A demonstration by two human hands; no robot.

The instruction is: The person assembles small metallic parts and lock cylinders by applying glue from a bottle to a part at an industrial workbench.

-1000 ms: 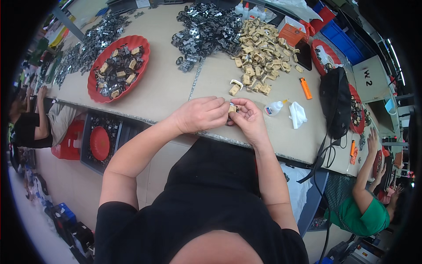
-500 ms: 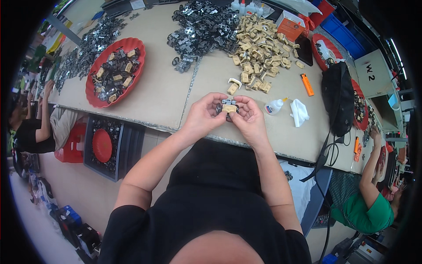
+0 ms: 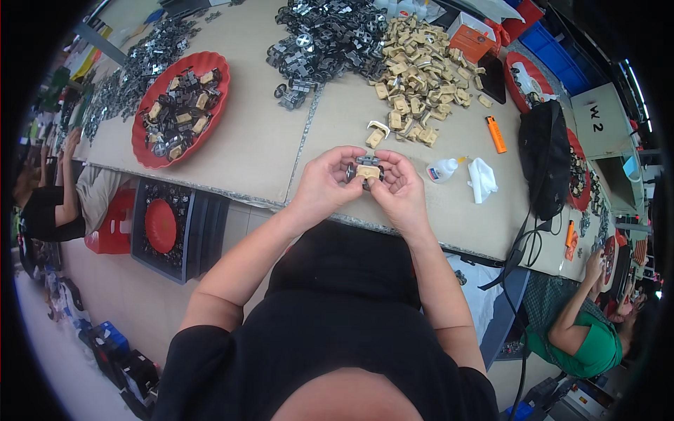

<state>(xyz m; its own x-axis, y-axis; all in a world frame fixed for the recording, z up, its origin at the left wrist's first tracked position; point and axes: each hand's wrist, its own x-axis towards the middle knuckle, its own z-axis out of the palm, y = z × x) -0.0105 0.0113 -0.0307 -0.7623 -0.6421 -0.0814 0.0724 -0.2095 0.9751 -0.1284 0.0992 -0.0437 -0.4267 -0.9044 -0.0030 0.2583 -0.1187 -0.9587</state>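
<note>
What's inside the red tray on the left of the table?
The red tray holds a heap of dark metal parts with tan plastic pieces mixed in. Whatever lies beneath the top layer is covered.

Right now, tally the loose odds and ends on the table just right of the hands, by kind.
Orange lighter: 1
Small white squeeze bottle: 1
Crumpled white cloth: 1
Black bag: 1
Total: 4

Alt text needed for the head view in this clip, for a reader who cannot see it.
Both hands, left hand and right hand, hold a small tan and grey part together above a cardboard-covered table. Behind lie a tan parts pile, a grey parts pile and a red tray.
</note>
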